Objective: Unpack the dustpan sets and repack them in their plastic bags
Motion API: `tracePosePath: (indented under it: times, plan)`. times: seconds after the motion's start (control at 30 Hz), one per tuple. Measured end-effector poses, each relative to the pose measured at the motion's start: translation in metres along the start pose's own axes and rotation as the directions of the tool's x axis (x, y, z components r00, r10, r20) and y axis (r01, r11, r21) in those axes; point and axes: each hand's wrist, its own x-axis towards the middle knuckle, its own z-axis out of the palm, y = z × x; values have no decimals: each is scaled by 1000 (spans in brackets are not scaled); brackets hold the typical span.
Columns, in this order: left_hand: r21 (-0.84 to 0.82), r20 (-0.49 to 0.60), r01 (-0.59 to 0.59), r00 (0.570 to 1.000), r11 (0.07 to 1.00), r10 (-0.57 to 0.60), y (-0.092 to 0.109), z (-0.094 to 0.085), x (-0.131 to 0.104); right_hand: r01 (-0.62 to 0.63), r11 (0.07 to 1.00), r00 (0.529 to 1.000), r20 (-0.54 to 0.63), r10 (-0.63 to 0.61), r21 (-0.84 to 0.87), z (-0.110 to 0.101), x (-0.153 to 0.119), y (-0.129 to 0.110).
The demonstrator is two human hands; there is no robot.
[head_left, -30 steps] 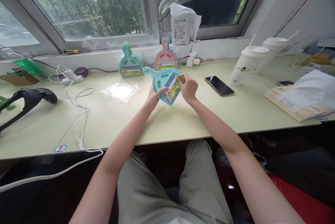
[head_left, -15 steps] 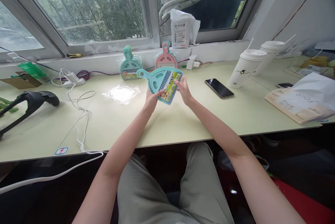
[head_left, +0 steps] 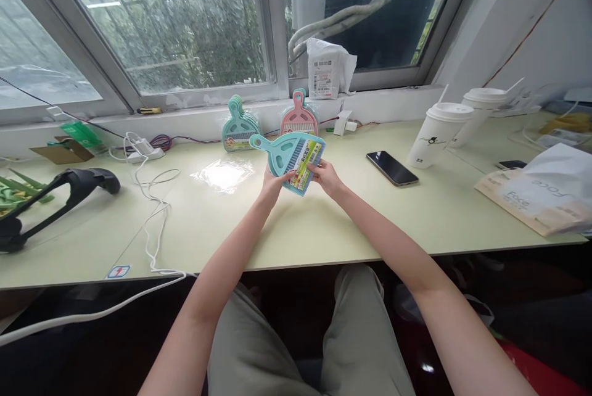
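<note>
I hold a small teal dustpan-and-brush set [head_left: 283, 154] with a colourful label above the pale green desk [head_left: 287, 223]. My left hand [head_left: 272, 181] grips its lower left edge, and my right hand [head_left: 326, 176] pinches its lower right corner by the label. Its handle points up and to the left. Behind it, against the sill, lean a stack of teal sets [head_left: 238, 128] and a pink set [head_left: 299, 116]. A clear plastic wrapper [head_left: 224, 173] lies on the desk to the left of my hands.
A black phone [head_left: 392, 168] and two white lidded cups [head_left: 439, 134] sit to the right, with a paper bag [head_left: 536, 195] at the far right. White cables [head_left: 155, 211] and a black tool [head_left: 55, 195] lie to the left. A white package [head_left: 326, 69] stands on the sill.
The teal set has been lifted slightly and turned more upright. My right hand slid from its top right corner down to its lower right corner. The view tilted up a little.
</note>
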Motion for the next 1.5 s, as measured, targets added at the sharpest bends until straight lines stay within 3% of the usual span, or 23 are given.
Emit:
tracePosePath:
  times: [0.13, 0.2, 0.27, 0.33, 0.4, 0.47, 0.57, 0.67, 0.8, 0.93, 1.1, 1.3, 1.5]
  plan:
    - [193, 38, -18, 999, 981, 11, 4, -17, 9, 5, 1000, 1000, -8, -5, -2, -6, 2, -3]
    - [426, -90, -34, 993, 904, 80, 8, -37, 15, 9, 1000, 1000, -29, -9, -6, -11, 4, -4]
    - [663, -276, 31, 939, 748, 205, 11, -61, 19, 7, 1000, 999, -47, -7, -3, -17, 6, -4]
    - [803, -382, 180, 887, 568, 260, 13, -86, 20, 0, 1000, 998, -64, 0, 3, -21, 8, -3]
    - [862, -402, 307, 899, 403, 176, 13, -103, 19, -9, 1000, 997, -75, 9, 2, -23, 9, -2]
    - [910, -319, 299, 947, 288, 27, 11, -109, 17, -25, 1000, 997, -76, 25, -6, -22, 9, -2]
    - [961, -54, 83, 992, 265, -115, 6, -97, 15, -61, 998, 995, -82, 60, -12, -20, 7, -3]
    - [970, 59, -42, 996, 239, -62, 2, -76, 13, -110, 994, 988, -109, 106, -26, -20, 6, -3]
    - [998, 13, -17, 998, 62, 62, 0, -61, 9, -169, 983, 978, -138, 158, -72, -25, 8, -1]
    - [996, -83, 82, 996, -40, -40, 3, -64, 9, -213, 972, 970, -142, 197, -104, -32, 10, -4]
    - [968, -196, 189, 980, -167, -23, 6, -72, 15, -276, 953, 958, -117, 262, -123, -37, 11, -11]
    - [981, -143, 159, 979, -108, 147, 9, -63, 11, -195, 980, 966, -182, 184, -48, -26, 9, -3]
    - [998, 60, -55, 936, -26, 347, 11, -46, 4, -98, 995, 995, -12, 98, -27, -1, 1, 3]
